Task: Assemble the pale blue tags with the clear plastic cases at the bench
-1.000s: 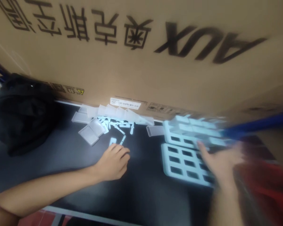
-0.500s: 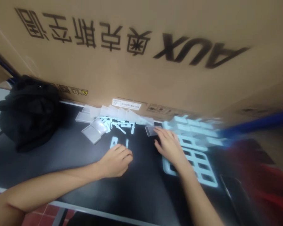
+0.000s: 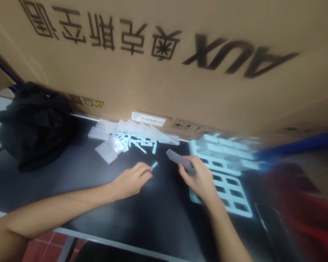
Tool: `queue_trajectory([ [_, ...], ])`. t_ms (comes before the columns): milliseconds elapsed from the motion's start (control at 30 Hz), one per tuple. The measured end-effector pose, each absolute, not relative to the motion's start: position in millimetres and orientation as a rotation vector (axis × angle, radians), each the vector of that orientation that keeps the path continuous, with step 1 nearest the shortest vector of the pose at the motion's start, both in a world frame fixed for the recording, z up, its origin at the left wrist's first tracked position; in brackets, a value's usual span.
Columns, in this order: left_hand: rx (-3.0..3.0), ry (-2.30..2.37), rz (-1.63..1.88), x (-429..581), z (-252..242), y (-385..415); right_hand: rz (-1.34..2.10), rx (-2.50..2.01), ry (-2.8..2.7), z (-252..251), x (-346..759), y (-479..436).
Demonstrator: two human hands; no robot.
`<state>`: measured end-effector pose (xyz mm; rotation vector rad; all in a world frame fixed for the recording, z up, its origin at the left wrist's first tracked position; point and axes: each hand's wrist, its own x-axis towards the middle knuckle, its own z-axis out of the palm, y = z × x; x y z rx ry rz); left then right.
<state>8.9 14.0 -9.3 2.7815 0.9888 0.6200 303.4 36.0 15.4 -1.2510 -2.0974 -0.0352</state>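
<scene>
My left hand [image 3: 132, 180] is pinched on a small light-blue plastic strip [image 3: 154, 165] with a hole at its end. The strip sticks out past the fingertips, above the black table. My right hand [image 3: 199, 176] grips a clear plastic case [image 3: 179, 160], tilted up off the table between thumb and fingers. Beyond my left hand lies a pile of light-blue plastic pieces [image 3: 139, 145]. Clear cases [image 3: 142, 129] lean in a row behind the pile, and another clear case [image 3: 108, 151] lies open to its left.
A light-blue frame with square openings [image 3: 239, 196] lies to the right, with more pale blue parts stacked behind it. A black bag [image 3: 35, 127] sits at the left. A large cardboard box [image 3: 153, 83] walls off the table's back. A dark phone-like object [image 3: 268, 218] lies front right.
My right hand has lifted the clear case off the table and drawn it slightly nearer. The strip now shows at my left fingertips. A light-blue rectangular piece beyond that hand no longer shows.
</scene>
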Motion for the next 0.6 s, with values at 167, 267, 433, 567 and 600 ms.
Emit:
queue_trajectory([
  [167, 2.683, 0.636, 0.806, 7.4, -7.8, 9.6, -0.094, -1.175, -2.039, 16.4, 302.0, 31.3],
  [267, 2.649, 0.413, 0.721, 8.1, -10.7, 3.0, -0.087, -1.151, -2.046, 15.6, 299.8, 30.0],
  [433, 2.792, 0.050, 0.506, 8.8, -11.6, 6.0, -0.084, -1.139, -2.057, 12.6, 297.8, 29.4],
  [567, 2.772, 0.263, 0.440, 10.5, -1.0, 11.0, -0.129, -1.169, -1.961, 6.7, 299.7, 27.4],
  [600, 2.762, 0.400, 0.430, 11.0, 1.2, 10.6, -0.130, -1.163, -1.936, 6.3, 300.1, 26.5],
])
